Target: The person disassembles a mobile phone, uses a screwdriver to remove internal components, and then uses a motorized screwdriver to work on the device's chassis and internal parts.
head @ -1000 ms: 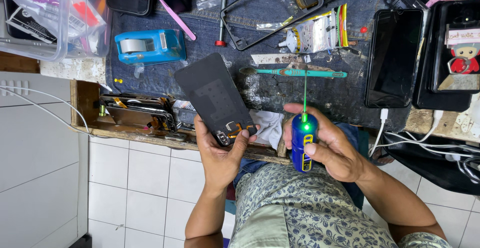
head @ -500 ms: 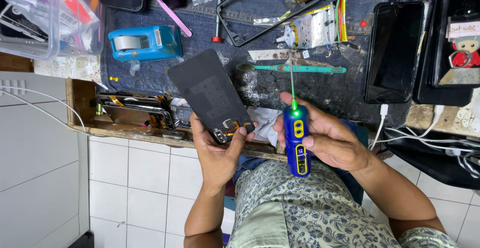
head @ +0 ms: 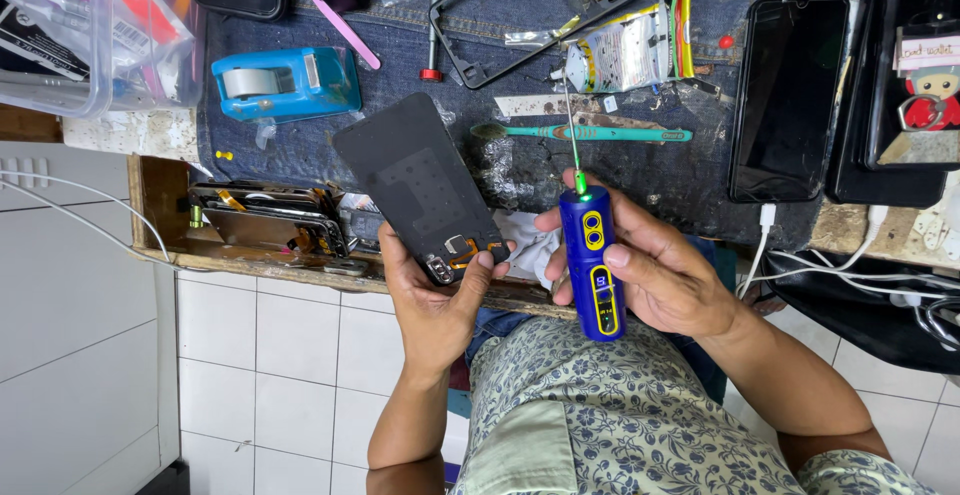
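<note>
My left hand (head: 435, 300) grips the near end of a dark phone screen panel (head: 415, 185), its back side up, with an orange flex cable under my thumb. The panel slants up and left over the denim-covered bench. My right hand (head: 655, 270) holds a blue electric screwdriver (head: 593, 260) with yellow buttons and a lit green tip. Its thin bit (head: 570, 125) points away from me toward a teal toothbrush (head: 585, 134). A white cloth (head: 525, 240) lies between my hands.
A blue tape dispenser (head: 285, 82) sits at the left, and a clear plastic box (head: 70, 30) beyond it. A black phone (head: 790, 95) lies on charge at the right, beside a tray (head: 905, 85). A phone frame (head: 530, 30), a foil packet (head: 630, 50) and tools lie behind. Stacked phone parts (head: 265, 220) fill the drawer.
The screwdriver has shifted left and tilted more upright in my right hand. My left hand and the screen panel have stayed about where they were.
</note>
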